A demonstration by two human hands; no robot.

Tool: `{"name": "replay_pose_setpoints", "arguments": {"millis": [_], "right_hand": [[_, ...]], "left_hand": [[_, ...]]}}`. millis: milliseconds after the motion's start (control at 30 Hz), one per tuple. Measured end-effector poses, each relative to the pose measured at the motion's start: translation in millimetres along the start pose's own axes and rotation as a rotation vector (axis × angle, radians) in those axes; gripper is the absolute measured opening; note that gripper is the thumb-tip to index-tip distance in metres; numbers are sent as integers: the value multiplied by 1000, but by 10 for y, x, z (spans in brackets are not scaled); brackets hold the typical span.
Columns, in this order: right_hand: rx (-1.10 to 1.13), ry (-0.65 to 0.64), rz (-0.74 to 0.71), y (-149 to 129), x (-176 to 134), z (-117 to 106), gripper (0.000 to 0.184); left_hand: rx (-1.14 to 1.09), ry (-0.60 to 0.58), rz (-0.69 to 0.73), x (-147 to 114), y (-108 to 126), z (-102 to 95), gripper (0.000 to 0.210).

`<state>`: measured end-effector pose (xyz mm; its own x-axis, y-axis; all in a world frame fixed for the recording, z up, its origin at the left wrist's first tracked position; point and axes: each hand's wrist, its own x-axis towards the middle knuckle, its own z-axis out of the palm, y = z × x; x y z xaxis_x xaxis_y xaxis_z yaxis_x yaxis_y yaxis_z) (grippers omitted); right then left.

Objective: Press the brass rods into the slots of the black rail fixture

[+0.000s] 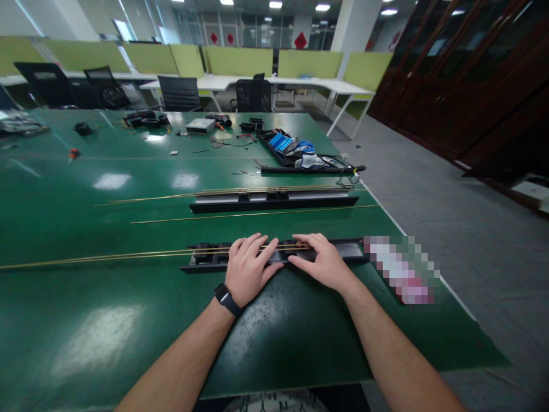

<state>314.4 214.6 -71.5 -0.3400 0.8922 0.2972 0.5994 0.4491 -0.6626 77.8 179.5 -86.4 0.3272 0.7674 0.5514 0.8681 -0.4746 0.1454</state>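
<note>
A long black channel (349, 250) lies crosswise on the green table before me, with dark block-like fittings (203, 252) inside it. Thin brass-coloured rods (128, 256) run along its top and stick far out to the left. My left hand (250, 266) spans the channel near its middle, fingers over the far wall and thumb along the near wall. Just right of it, my right hand (322, 260) straddles the channel too, index finger at the far edge and thumb at the near edge. Both palms hide part of the rods and fittings.
Beyond lies a second black channel (317, 202) with more rods, and a single rod (257, 214) in front of it. Farther back are a black tray (270, 150) holding blue packs and cables, and a box (201, 126). A blurred-out object (403, 272) lies by the right edge.
</note>
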Motion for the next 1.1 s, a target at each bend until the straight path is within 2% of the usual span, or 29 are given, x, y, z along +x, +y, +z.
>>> {"name": "replay_pose_setpoints", "arguments": {"millis": [67, 267, 767, 1100], "right_hand": [[-47, -25, -23, -4, 11, 6, 56], [-61, -33, -17, 15, 46, 19, 43], [-9, -74, -5, 27, 63, -49, 39], [39, -18, 52, 12, 37, -76, 45]], "left_hand": [[-2, -1, -1, 5, 0, -2, 48], [-8, 2, -5, 18, 3, -8, 48], [-1, -19, -9, 30, 2, -16, 47], [-6, -16, -13, 30, 0, -25, 47]]}}
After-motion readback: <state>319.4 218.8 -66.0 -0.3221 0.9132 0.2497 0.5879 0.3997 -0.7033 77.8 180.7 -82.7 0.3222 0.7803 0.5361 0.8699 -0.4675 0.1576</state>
